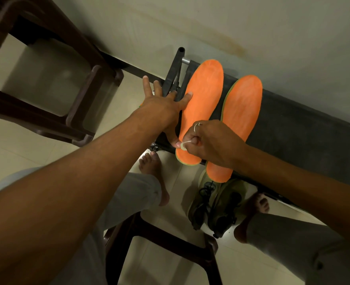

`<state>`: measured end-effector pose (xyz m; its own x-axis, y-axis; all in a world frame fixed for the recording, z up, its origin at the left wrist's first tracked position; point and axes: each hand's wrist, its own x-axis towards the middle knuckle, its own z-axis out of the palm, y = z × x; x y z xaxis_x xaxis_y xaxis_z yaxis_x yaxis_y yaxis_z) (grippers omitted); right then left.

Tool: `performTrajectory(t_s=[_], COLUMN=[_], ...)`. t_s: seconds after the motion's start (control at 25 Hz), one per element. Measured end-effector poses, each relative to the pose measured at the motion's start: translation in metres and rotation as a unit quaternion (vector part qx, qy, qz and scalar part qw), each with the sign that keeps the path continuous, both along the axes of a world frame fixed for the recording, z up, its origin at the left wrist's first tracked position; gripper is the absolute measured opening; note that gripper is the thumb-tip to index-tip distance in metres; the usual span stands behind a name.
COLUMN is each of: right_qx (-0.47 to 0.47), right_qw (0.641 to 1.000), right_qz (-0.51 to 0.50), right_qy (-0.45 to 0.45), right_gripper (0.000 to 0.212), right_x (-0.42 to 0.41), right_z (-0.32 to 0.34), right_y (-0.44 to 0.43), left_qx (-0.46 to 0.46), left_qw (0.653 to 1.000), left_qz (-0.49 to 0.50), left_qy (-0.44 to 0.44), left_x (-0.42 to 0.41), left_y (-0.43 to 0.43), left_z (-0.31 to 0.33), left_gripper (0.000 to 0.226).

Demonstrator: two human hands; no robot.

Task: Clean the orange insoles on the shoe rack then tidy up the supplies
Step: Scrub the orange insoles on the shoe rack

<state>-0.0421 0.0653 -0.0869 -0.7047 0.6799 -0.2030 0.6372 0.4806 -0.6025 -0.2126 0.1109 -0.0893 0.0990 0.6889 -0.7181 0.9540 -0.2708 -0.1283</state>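
Two orange insoles lie side by side on the black shoe rack. My left hand rests flat with spread fingers on the left edge of the left insole, its thumb at the insole's heel. My right hand is closed around a small white wipe, pressed on the heel end of the left insole. The right insole lies partly under my right hand, its heel sticking out over the rack's front edge.
A dark brown plastic stool stands to the left. Another brown stool frame is under me between my legs. A pair of olive shoes sits on the tiled floor below the rack, between my bare feet. A wall runs behind the rack.
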Motion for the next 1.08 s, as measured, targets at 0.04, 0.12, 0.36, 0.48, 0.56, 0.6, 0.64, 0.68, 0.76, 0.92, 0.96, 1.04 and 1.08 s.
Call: performTrajectory(t_s=[0.04,0.12,0.36,0.48,0.56,0.6,0.64,0.68,0.76,0.92,0.96,1.04,1.08], right_qx=[0.019,0.062,0.101,0.104,0.100,0.090,0.076,0.060,0.050,0.029,0.012,0.006,0.017], right_qw=[1.000,0.995,0.985,0.987,0.992,0.994,0.994,0.993,0.992,0.998,0.997,0.995,0.996], right_qz=[0.003,0.031,0.097,0.085,0.044,0.040,0.056,0.079,0.096,0.046,0.067,0.091,0.079], right_qy=[-0.018,-0.067,-0.098,-0.088,-0.057,-0.049,-0.051,-0.055,-0.064,-0.038,-0.036,-0.039,-0.042], right_gripper=[0.024,0.033,0.030,0.026,0.021,0.022,0.026,0.029,0.031,0.027,0.030,0.034,0.033], right_x=[0.001,0.002,0.006,0.006,0.005,0.004,0.003,0.002,0.004,0.004,0.001,-0.004,-0.004], right_z=[-0.001,-0.003,-0.006,-0.009,-0.011,-0.012,-0.013,-0.014,-0.014,-0.016,-0.017,-0.018,-0.017], right_y=[-0.003,-0.009,-0.018,-0.015,-0.008,-0.006,-0.006,-0.005,-0.003,0.003,0.001,-0.003,-0.002], left_qx=[-0.001,-0.007,-0.029,-0.019,-0.015,-0.014,-0.013,-0.012,-0.011,0.000,0.002,0.003,0.005], left_qw=[1.000,1.000,0.999,0.999,1.000,1.000,1.000,1.000,1.000,1.000,1.000,1.000,1.000], left_qz=[0.000,0.005,0.032,0.029,0.027,0.026,0.025,0.026,0.027,0.024,0.025,0.026,0.026], left_qy=[0.001,0.004,-0.006,0.000,0.000,0.001,0.002,0.004,0.004,0.005,0.007,0.008,0.008], left_x=[0.000,0.001,0.002,0.004,0.004,0.004,0.003,0.003,0.003,0.004,0.004,0.004,0.004], left_y=[0.000,0.000,0.005,0.004,0.004,0.004,0.004,0.004,0.004,0.004,0.003,0.003,0.003], left_z=[0.000,0.001,0.007,0.005,0.004,0.003,0.003,0.003,0.003,0.003,0.003,0.002,0.002], left_gripper=[0.150,0.148,0.136,0.133,0.132,0.131,0.131,0.131,0.131,0.131,0.130,0.128,0.128])
